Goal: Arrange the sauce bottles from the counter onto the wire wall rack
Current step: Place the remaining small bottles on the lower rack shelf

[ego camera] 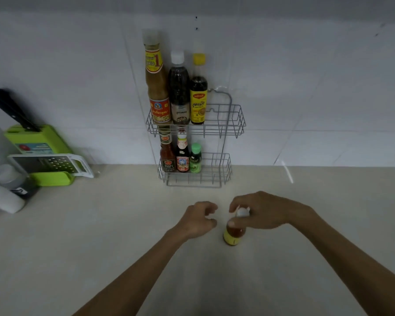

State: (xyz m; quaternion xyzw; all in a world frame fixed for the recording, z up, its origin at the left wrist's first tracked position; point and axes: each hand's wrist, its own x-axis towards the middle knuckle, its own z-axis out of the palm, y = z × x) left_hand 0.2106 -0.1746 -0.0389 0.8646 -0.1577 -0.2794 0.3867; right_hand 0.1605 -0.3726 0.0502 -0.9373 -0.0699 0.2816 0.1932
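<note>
Beige counter, white tiled wall, wire rack, green knife block

Small amber sauce bottle, white cap, yellow label, upright on desk. Wire rack on wall: 3 tall bottles top tier, 3 small btm tier.

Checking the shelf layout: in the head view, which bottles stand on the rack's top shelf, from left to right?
Tall tan sauce bottle with clear cap → dark bottle with white cap → dark soy-style bottle with yellow cap and yellow label, then bare wire shelf.
</note>
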